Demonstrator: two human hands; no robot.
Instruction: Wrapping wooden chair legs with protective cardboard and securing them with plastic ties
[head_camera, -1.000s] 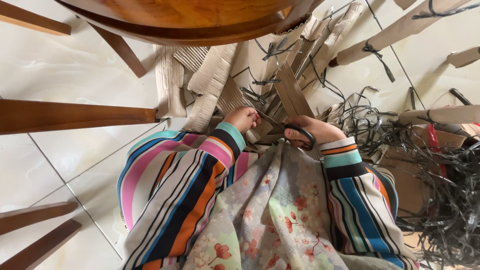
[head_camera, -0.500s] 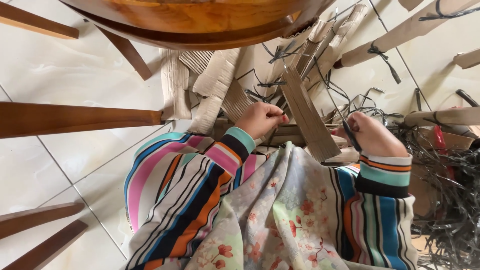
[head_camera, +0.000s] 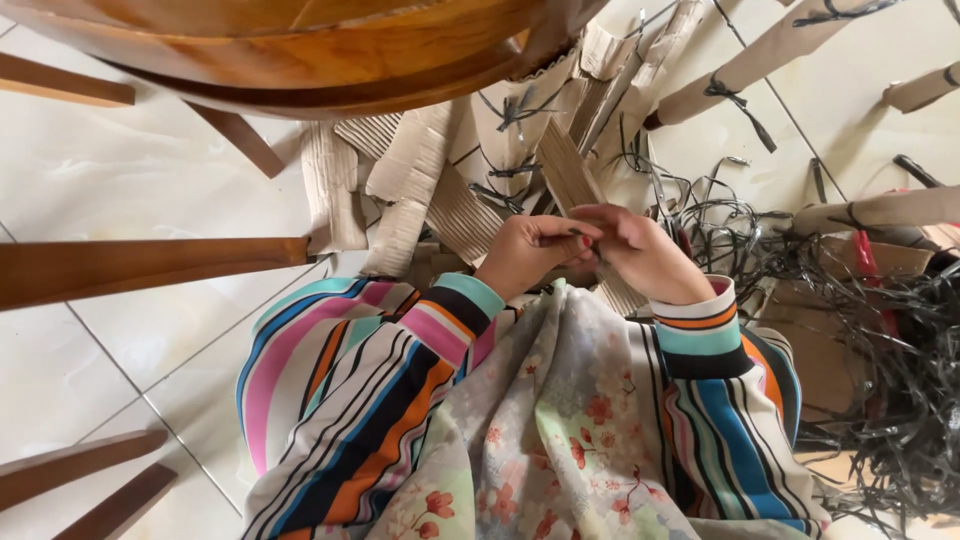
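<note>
Hands (left (head_camera: 532, 255), right (head_camera: 640, 250)) pinch cardboard strip (head_camera: 572, 178) together.

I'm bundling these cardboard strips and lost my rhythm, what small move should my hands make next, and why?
Probably draw the thin black tie snug around the corrugated cardboard strip. Both the left hand and right hand pinch together at the strip's lower part, and finished rolls nearby already carry black ties.

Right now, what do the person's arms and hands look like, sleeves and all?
Both hands, left hand and right hand, are bare, with no gloves. The long sleeves are striped in pink, teal, blue, orange, black and white, each ending in a banded cuff at the wrist.
</note>
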